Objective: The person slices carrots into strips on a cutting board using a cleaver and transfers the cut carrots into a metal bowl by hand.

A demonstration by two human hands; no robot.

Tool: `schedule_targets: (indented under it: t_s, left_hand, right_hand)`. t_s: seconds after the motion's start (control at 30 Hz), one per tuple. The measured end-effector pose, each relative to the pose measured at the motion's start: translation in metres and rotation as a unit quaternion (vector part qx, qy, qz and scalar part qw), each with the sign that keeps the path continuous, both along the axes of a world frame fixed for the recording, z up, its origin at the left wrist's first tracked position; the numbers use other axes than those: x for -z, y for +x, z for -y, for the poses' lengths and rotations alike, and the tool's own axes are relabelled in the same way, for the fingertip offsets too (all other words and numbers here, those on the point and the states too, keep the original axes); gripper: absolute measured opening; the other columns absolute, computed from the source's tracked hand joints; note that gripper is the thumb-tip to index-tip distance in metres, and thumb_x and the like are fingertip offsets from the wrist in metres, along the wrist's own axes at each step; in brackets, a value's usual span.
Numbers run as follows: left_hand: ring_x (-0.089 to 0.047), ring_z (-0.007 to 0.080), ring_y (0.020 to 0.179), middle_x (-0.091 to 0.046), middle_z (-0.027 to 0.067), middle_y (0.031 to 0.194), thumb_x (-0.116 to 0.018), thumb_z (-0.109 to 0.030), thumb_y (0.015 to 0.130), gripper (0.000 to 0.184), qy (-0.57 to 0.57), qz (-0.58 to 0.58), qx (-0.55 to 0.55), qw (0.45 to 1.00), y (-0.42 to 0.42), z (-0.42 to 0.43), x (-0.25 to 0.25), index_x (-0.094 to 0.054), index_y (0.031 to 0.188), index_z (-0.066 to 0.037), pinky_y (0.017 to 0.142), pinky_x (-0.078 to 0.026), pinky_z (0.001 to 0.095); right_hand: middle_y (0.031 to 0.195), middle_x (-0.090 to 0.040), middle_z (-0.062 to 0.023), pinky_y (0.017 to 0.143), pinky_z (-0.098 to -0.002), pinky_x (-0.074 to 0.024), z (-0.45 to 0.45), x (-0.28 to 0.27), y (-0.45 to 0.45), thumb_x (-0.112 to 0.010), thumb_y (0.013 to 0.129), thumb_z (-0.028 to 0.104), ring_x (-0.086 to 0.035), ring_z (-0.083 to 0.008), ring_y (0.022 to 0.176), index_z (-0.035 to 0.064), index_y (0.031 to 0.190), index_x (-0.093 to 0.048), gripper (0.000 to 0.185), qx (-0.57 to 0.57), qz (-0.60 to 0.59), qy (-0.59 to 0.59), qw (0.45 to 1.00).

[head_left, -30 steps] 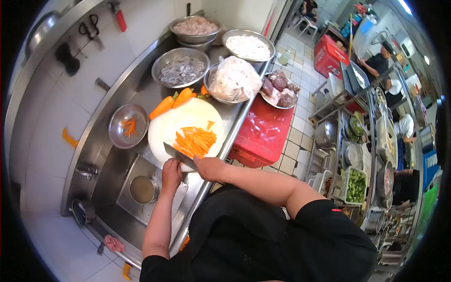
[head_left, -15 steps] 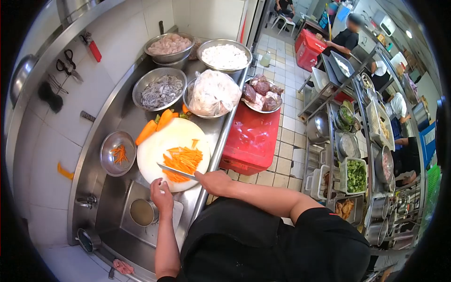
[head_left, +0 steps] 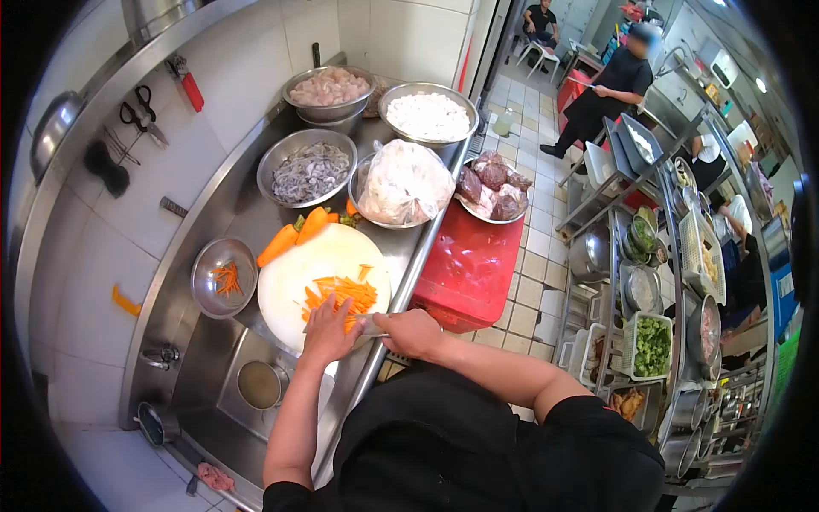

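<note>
Orange carrot strips (head_left: 351,294), left hand (head_left: 328,331) spread, right hand (head_left: 412,333) gripping knife (head_left: 370,326)

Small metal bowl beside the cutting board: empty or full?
Neither: the bowl holds a small heap of carrot strips, with bare metal showing around them.

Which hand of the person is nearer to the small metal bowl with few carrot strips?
Left. The left hand is at the cut carrots, right of the bowl; the right hand is farther right, gripping the knife beside the board.
</note>
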State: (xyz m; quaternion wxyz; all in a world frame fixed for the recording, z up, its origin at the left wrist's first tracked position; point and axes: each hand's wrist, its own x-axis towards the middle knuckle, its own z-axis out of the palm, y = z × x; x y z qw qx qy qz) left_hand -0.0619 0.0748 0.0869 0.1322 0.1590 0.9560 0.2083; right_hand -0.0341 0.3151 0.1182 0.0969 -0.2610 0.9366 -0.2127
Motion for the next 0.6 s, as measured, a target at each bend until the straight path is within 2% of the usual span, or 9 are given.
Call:
schedule_targets:
  t_s: [0.03, 0.1, 0.23, 0.3, 0.4, 0.5, 0.6]
  left_hand:
    - [-0.032, 0.0463, 0.158, -0.033, 0.0306, 0.17, -0.054, -0.064, 0.105, 0.08, 0.0, 0.001, -0.001, 1.0, -0.002, 0.001, 0.005, -0.048, 0.162, -0.009, 0.131, -0.021, 0.0571]
    - [-0.022, 0.0447, 0.163, -0.022, 0.0297, 0.175, -0.052, -0.071, 0.103, 0.088, -0.018, 0.055, 0.007, 0.998, -0.006, 0.002, 0.011, -0.042, 0.167, -0.011, 0.133, -0.015, 0.0552]
    - [-0.017, 0.0446, 0.164, -0.018, 0.028, 0.177, -0.054, -0.079, 0.097, 0.097, -0.018, 0.029, 0.002, 0.999, -0.021, 0.008, 0.028, -0.039, 0.168, -0.015, 0.133, -0.012, 0.0554]
    - [-0.011, 0.0428, 0.166, -0.013, 0.0276, 0.178, -0.055, -0.081, 0.095, 0.102, -0.036, 0.043, -0.009, 0.998, -0.031, 0.007, 0.029, -0.035, 0.17, -0.016, 0.134, -0.007, 0.0547]
    - [-0.007, 0.0434, 0.166, -0.008, 0.0273, 0.179, -0.058, -0.077, 0.096, 0.102, -0.024, 0.044, -0.019, 0.999, -0.039, 0.01, 0.024, -0.029, 0.172, -0.015, 0.134, -0.001, 0.0536]
    - [-0.007, 0.0431, 0.166, -0.008, 0.0279, 0.179, -0.063, -0.073, 0.096, 0.103, -0.014, 0.037, -0.033, 0.999, -0.042, 0.015, 0.025, -0.026, 0.173, -0.015, 0.134, 0.0, 0.0538]
    - [-0.011, 0.0415, 0.166, -0.011, 0.0278, 0.178, -0.069, -0.069, 0.094, 0.104, -0.018, -0.012, -0.06, 0.998, -0.047, 0.027, 0.052, -0.027, 0.173, -0.015, 0.134, -0.004, 0.0572]
  right_hand:
    - [0.082, -0.073, -0.0175, 0.069, -0.0541, -0.0587, -0.003, 0.001, -0.001, -0.071, 0.091, 0.025, -0.074, -0.0417, 0.078, 0.0096, 0.117, -0.061, 0.032, -0.001, 0.001, 0.0, 1.0]
    - [0.084, -0.073, -0.0168, 0.07, -0.0542, -0.0586, -0.008, 0.004, -0.005, -0.073, 0.09, 0.025, -0.074, -0.0416, 0.078, 0.0085, 0.115, -0.06, 0.033, -0.009, -0.008, 0.029, 1.0]
    - [0.085, -0.073, -0.0161, 0.07, -0.0544, -0.0585, -0.018, 0.007, -0.012, -0.075, 0.087, 0.025, -0.074, -0.0412, 0.078, 0.0083, 0.112, -0.06, 0.034, -0.04, -0.028, 0.026, 0.998]
    - [0.081, -0.071, -0.0132, 0.068, -0.0535, -0.0575, -0.022, 0.008, -0.014, -0.078, 0.087, 0.03, -0.074, -0.038, 0.078, 0.0091, 0.107, -0.059, 0.035, -0.053, -0.057, 0.042, 0.996]
    - [0.086, -0.073, -0.0137, 0.071, -0.0523, -0.0569, -0.031, 0.003, -0.016, -0.076, 0.088, 0.029, -0.075, -0.0373, 0.082, 0.01, 0.11, -0.061, 0.033, -0.069, -0.052, 0.054, 0.995]
    - [0.09, -0.074, -0.0121, 0.076, -0.051, -0.0554, -0.04, 0.002, -0.012, -0.077, 0.088, 0.03, -0.074, -0.0352, 0.087, 0.0107, 0.111, -0.061, 0.034, -0.073, -0.046, 0.058, 0.995]
    - [0.092, -0.074, -0.0119, 0.08, -0.0505, -0.0541, -0.052, -0.002, -0.003, -0.079, 0.086, 0.03, -0.074, -0.0349, 0.091, 0.0121, 0.109, -0.062, 0.033, -0.07, -0.021, 0.075, 0.994]
